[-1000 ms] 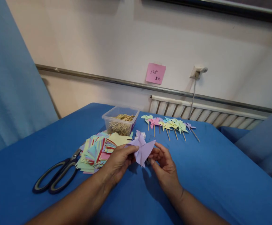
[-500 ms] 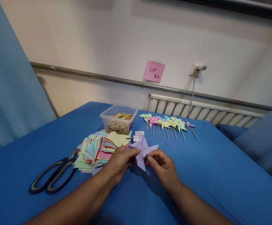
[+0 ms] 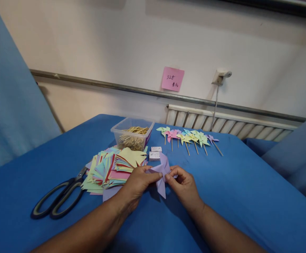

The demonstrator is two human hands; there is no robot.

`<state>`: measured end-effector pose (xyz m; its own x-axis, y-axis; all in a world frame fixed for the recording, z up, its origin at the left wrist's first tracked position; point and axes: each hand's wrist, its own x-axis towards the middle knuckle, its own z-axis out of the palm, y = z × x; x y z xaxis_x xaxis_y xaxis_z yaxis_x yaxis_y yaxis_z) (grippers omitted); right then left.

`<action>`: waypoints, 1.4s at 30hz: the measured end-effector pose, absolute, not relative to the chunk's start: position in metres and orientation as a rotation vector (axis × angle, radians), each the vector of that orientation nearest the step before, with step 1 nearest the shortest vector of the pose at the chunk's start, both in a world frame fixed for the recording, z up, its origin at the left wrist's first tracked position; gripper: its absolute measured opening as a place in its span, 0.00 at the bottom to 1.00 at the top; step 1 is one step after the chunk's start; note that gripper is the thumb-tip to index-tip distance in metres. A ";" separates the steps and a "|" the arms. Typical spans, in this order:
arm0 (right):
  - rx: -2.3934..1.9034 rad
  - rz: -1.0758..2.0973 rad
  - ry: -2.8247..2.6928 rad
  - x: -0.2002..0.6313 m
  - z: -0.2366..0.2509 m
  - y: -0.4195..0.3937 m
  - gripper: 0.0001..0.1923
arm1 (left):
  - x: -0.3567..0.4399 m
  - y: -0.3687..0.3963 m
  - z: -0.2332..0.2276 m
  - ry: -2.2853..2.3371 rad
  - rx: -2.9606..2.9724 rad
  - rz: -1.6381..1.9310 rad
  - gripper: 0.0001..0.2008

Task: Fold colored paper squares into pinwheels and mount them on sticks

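A lilac paper pinwheel (image 3: 162, 174) without a visible stick is held above the blue cloth, seen at an angle. My left hand (image 3: 139, 182) is closed on its left side, with the thumb lying toward the centre. My right hand (image 3: 183, 186) has thumb and index finger pinched together at the pinwheel's right side, close to the middle. Anything small between those right fingertips is hidden. Just beyond the pinwheel sit two small white boxes (image 3: 154, 156). To the left of my hands lies a messy pile of coloured cut paper (image 3: 113, 170).
Scissors (image 3: 60, 196) with dark handles lie left of the paper pile. A clear plastic tub (image 3: 118, 135) of thin wooden sticks (image 3: 132, 138) stands behind it. Several finished pinwheels (image 3: 202, 138) on sticks lie at the back right, before a radiator (image 3: 203, 121).
The pinwheel has turned more edge-on and shifted slightly right. My right fingers have moved in from a blade toward its centre, and more of the white boxes shows.
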<state>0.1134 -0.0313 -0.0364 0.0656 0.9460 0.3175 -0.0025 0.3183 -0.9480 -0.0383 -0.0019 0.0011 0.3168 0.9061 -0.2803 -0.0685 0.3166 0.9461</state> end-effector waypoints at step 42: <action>-0.847 1.303 -1.002 0.120 -0.033 -0.028 0.22 | -0.040 -0.004 0.005 1.011 1.126 0.768 0.10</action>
<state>0.1199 -0.0278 -0.0329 -0.0073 0.9939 0.1098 -0.3612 0.0997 -0.9271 -0.0402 -0.0039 0.0051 0.3703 0.8939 -0.2527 -0.0038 0.2735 0.9619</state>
